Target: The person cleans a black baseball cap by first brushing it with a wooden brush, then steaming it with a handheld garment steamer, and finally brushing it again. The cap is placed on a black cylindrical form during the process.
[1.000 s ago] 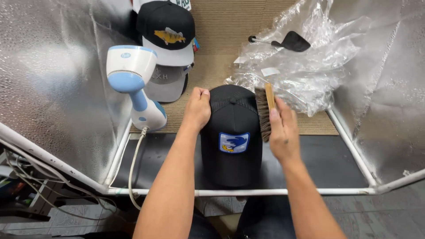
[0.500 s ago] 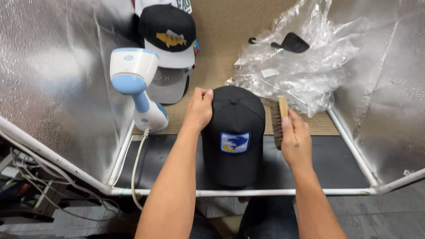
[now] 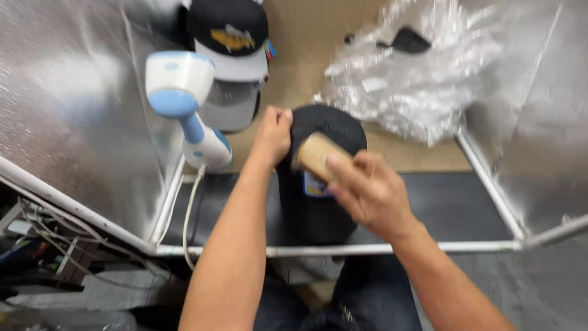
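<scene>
A black cap (image 3: 318,184) with a blue and white patch on its front sits in the middle of the desk (image 3: 453,202), between the two forearms. The left hand (image 3: 272,136) is closed on the cap's upper left edge, fingers curled over the crown. The right hand (image 3: 367,193) is clamped around a wooden brush (image 3: 315,154), held directly over the top of the cap. A white and blue handheld steamer (image 3: 184,104) stands just left of the cap.
</scene>
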